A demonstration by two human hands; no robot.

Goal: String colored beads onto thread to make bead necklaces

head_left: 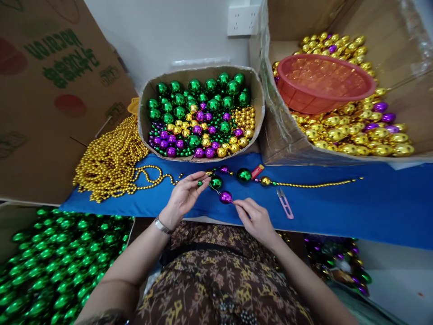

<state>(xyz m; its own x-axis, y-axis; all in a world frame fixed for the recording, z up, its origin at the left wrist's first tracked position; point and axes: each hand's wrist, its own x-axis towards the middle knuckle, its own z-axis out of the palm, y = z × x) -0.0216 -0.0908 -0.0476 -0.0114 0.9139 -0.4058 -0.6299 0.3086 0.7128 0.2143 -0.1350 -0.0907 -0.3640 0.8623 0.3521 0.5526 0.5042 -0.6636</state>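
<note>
My left hand (184, 195) pinches the strand just left of a green bead (215, 182), fingers closed. My right hand (254, 218) pinches a thin needle or thread beside a purple bead (226, 197). The half-made strand (257, 178) lies across the blue table (372, 203), with purple, green and gold beads and a thin gold bead chain (314, 184) running right. At its left end it joins a heap of gold bead strands (108, 162).
A cardboard tray (145, 97) of green, purple and gold beads stands behind my hands. To the right a big box (280, 131) holds gold beads and a red basket (321, 83). Pink thread snips (285, 204) and a red lighter (257, 171) lie nearby. Green strands (57, 266) sit lower left.
</note>
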